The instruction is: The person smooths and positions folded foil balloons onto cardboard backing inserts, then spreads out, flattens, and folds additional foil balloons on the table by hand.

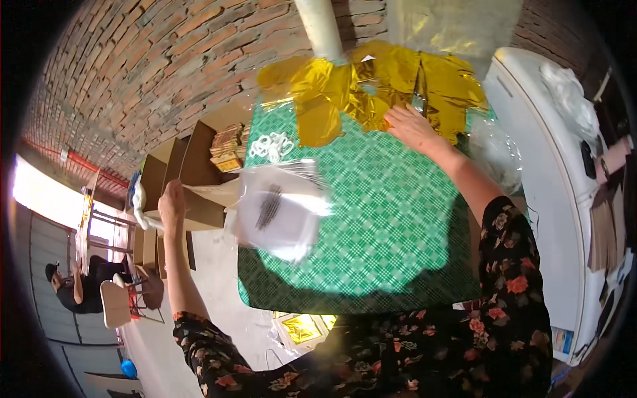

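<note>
My right hand (413,129) reaches to the far side of the table, its fingers stretched out at the near edge of shiny gold foil sheets (318,119). The sheets lie crumpled and overlapping. My left hand (172,201) is raised at the left, beside an open cardboard box (205,211). Its fingers are curled closed, and what they hold, if anything, is hidden. Between my arms, a stack of clear plastic bags (275,219) lies at the table's left edge. A bunch of white rings or loops (272,145) sits just beyond it.
A green checked cloth (378,212) covers the table. Small printed packs (227,147) fill part of a box on the left. A white refrigerator-like cabinet (551,166) stands close on the right. Clear plastic film (494,152) lies beside it. A person (83,288) sits far left.
</note>
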Action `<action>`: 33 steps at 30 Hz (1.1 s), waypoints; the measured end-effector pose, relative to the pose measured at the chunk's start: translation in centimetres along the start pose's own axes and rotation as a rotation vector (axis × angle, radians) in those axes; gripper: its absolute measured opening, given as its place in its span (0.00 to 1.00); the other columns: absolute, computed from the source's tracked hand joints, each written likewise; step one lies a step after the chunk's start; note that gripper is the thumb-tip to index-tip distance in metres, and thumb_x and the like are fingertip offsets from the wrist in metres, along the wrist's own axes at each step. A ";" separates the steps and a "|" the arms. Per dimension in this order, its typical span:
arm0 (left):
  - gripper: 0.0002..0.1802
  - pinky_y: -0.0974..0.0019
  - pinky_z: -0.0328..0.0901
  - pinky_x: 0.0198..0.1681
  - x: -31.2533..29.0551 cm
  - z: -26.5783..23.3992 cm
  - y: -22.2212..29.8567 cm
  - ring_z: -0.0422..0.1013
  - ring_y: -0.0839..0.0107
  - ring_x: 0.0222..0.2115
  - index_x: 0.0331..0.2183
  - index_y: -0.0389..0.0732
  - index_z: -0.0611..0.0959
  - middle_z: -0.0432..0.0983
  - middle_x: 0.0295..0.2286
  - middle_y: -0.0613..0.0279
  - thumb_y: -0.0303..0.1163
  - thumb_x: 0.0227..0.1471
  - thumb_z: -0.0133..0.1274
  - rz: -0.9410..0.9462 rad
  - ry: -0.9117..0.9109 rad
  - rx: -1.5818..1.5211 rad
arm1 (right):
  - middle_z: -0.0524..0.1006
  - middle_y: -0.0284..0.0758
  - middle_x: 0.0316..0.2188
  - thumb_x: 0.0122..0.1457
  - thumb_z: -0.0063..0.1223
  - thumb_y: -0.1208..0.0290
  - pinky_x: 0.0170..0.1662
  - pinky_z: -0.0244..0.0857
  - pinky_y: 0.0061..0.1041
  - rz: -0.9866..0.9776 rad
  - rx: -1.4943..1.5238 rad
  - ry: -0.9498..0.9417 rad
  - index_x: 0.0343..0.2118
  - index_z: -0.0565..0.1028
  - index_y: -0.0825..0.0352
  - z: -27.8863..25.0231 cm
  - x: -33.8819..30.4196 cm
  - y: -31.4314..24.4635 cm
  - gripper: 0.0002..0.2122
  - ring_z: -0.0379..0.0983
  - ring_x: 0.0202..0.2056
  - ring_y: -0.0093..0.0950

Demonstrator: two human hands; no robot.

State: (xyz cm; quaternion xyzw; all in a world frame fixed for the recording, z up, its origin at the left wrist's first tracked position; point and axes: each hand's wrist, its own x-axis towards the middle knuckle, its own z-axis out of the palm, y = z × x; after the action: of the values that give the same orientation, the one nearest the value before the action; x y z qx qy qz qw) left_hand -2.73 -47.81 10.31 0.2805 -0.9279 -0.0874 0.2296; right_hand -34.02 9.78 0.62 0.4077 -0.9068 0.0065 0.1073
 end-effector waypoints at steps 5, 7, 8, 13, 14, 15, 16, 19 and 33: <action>0.11 0.53 0.70 0.32 -0.1 3.2 7.6 0.79 0.49 0.29 0.40 0.45 0.86 0.81 0.27 0.47 0.38 0.61 0.53 0.226 0.065 -0.186 | 0.68 0.42 0.63 0.67 0.47 0.65 0.67 0.57 0.37 -0.094 -0.094 0.076 0.60 0.70 0.68 2.8 1.0 0.6 0.20 0.63 0.65 0.39; 0.09 0.59 0.70 0.30 -0.7 5.7 12.8 0.80 0.57 0.27 0.40 0.43 0.86 0.80 0.25 0.47 0.32 0.58 0.57 0.308 -0.002 -0.277 | 0.69 0.43 0.63 0.67 0.48 0.67 0.66 0.60 0.37 -0.144 -0.170 0.104 0.59 0.70 0.68 3.1 0.6 1.3 0.20 0.64 0.64 0.40; 0.09 0.62 0.73 0.32 -0.7 6.5 13.3 0.82 0.60 0.31 0.42 0.41 0.84 0.82 0.29 0.47 0.28 0.59 0.56 0.433 -0.043 -0.317 | 0.71 0.44 0.61 0.66 0.48 0.68 0.64 0.62 0.37 -0.161 -0.055 0.162 0.56 0.72 0.69 2.5 0.8 0.3 0.18 0.66 0.62 0.41; 0.13 0.64 0.74 0.35 -2.9 13.2 26.4 0.81 0.63 0.37 0.48 0.42 0.82 0.82 0.41 0.54 0.30 0.61 0.56 0.574 -0.268 -0.595 | 0.78 0.45 0.48 0.63 0.51 0.71 0.52 0.71 0.39 -0.112 0.254 0.184 0.43 0.76 0.70 1.2 0.7 1.6 0.10 0.75 0.51 0.43; 0.12 0.62 0.73 0.37 -3.1 14.6 27.1 0.80 0.59 0.39 0.46 0.41 0.82 0.82 0.41 0.53 0.30 0.60 0.56 0.648 -0.229 -0.571 | 0.77 0.44 0.39 0.61 0.52 0.71 0.45 0.71 0.42 -0.092 0.321 0.244 0.37 0.74 0.68 1.5 1.4 0.8 0.07 0.76 0.44 0.45; 0.12 0.60 0.73 0.41 -3.6 15.2 29.1 0.79 0.54 0.41 0.45 0.41 0.83 0.81 0.42 0.51 0.30 0.60 0.57 0.747 -0.193 -0.571 | 0.76 0.43 0.31 0.60 0.53 0.70 0.38 0.70 0.46 -0.060 0.378 0.297 0.32 0.72 0.66 1.7 1.5 0.9 0.05 0.76 0.38 0.46; 0.13 0.58 0.72 0.43 -4.0 15.7 31.3 0.78 0.52 0.42 0.46 0.41 0.83 0.81 0.42 0.50 0.31 0.59 0.57 0.747 -0.244 -0.596 | 0.77 0.44 0.29 0.60 0.54 0.68 0.37 0.69 0.45 -0.044 0.362 0.300 0.33 0.73 0.64 1.5 1.4 1.6 0.06 0.76 0.37 0.48; 0.15 0.55 0.71 0.46 -4.6 17.7 35.0 0.77 0.51 0.43 0.48 0.40 0.82 0.80 0.43 0.48 0.32 0.59 0.57 0.766 -0.319 -0.596 | 0.78 0.46 0.29 0.62 0.51 0.66 0.37 0.68 0.47 0.100 0.410 0.225 0.34 0.73 0.65 0.4 1.9 2.0 0.07 0.76 0.36 0.50; 0.23 0.49 0.64 0.55 -4.5 25.2 40.9 0.71 0.46 0.49 0.48 0.35 0.77 0.76 0.46 0.45 0.41 0.57 0.57 0.728 -0.161 -0.526 | 0.79 0.46 0.28 0.63 0.53 0.62 0.36 0.68 0.46 0.220 0.572 0.268 0.37 0.72 0.64 0.3 3.0 2.7 0.10 0.76 0.32 0.50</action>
State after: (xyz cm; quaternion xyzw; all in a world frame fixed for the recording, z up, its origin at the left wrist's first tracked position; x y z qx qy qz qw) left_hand -31.06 -10.55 -1.64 -0.1395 -0.9272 -0.2552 0.2361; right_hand -38.02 9.36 1.10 0.3165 -0.8846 0.3257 0.1057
